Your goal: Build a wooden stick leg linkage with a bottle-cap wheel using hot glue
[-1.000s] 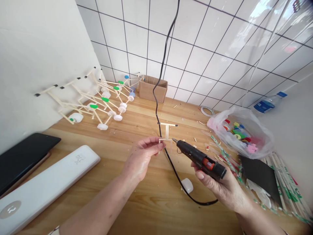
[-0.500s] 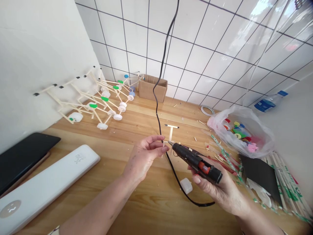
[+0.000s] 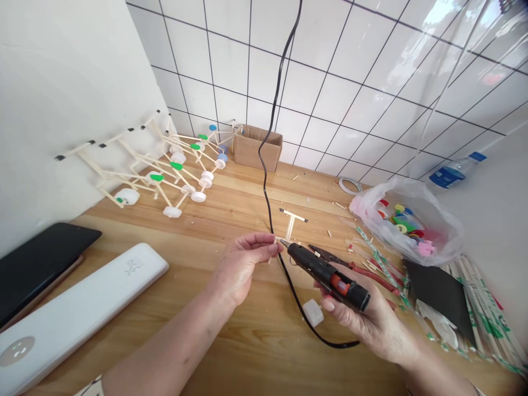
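Note:
My left hand (image 3: 241, 265) pinches a small frame of thin wooden sticks (image 3: 291, 224) by its lower end, holding it upright above the wooden table (image 3: 231, 335). My right hand (image 3: 371, 322) grips a black hot glue gun (image 3: 325, 275). The gun's nozzle touches the stick frame right beside my left fingertips. The gun's black cord (image 3: 270, 165) runs up the tiled wall and loops on the table under my hands. A white bottle cap (image 3: 313, 313) lies by the cord.
Several finished stick models with cap wheels (image 3: 165, 176) stand at the back left. A small cardboard box (image 3: 258, 147), a tape roll (image 3: 350, 187), a plastic bag of coloured caps (image 3: 406, 223), red-handled pliers (image 3: 355, 267), stick bundles (image 3: 482, 313), a white remote (image 3: 70, 313) and a black phone (image 3: 37, 264) surround me.
The glue gun moved left, and its nozzle came against the lower end of the stick frame near my left fingers. The frame tilted slightly.

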The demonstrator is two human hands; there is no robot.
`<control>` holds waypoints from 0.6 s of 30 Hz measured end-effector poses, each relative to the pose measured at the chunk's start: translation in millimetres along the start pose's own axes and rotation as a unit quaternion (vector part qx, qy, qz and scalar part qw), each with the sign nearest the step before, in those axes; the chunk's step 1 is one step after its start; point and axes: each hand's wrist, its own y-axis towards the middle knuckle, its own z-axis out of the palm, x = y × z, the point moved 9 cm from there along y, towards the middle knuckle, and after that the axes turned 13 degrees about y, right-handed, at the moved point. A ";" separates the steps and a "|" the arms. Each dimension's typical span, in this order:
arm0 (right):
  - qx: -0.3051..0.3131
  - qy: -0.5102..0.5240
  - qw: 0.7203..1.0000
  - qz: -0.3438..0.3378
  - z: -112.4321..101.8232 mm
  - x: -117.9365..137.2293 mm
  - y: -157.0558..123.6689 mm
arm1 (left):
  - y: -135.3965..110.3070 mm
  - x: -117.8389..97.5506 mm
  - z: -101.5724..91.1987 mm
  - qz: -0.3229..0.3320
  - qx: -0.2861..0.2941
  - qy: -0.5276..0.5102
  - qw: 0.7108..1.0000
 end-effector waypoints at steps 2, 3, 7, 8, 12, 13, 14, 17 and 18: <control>-0.001 0.004 1.000 0.002 0.0 -0.8 0.3 | -0.9 0.4 1.0 -0.004 0.002 -0.012 1.000; -0.001 0.006 1.000 0.003 0.0 -0.9 0.4 | -1.2 0.3 1.8 -0.004 0.005 -0.020 1.000; 0.001 0.007 1.000 0.002 -0.2 0.6 0.9 | -1.5 1.6 4.6 -0.008 0.018 -0.036 0.999; 0.004 0.008 1.000 0.002 0.3 0.8 1.0 | -1.4 2.1 4.7 -0.009 0.019 -0.037 0.999; 0.004 0.007 1.000 0.000 1.4 0.8 1.6 | -1.6 3.9 3.5 -0.015 0.011 -0.034 0.999; 0.002 0.005 1.000 -0.001 1.4 0.4 1.6 | -1.9 4.4 3.4 -0.016 0.009 -0.035 0.999; -0.001 0.002 1.000 -0.001 1.4 0.1 1.7 | -2.2 4.8 3.5 -0.016 0.009 -0.035 0.999; -0.005 -0.009 1.000 0.000 1.9 -0.3 1.6 | -3.2 5.7 3.3 -0.018 0.008 -0.033 0.999; -0.007 -0.011 1.000 0.000 1.7 0.0 1.5 | -3.5 5.7 3.2 -0.018 0.008 -0.033 0.999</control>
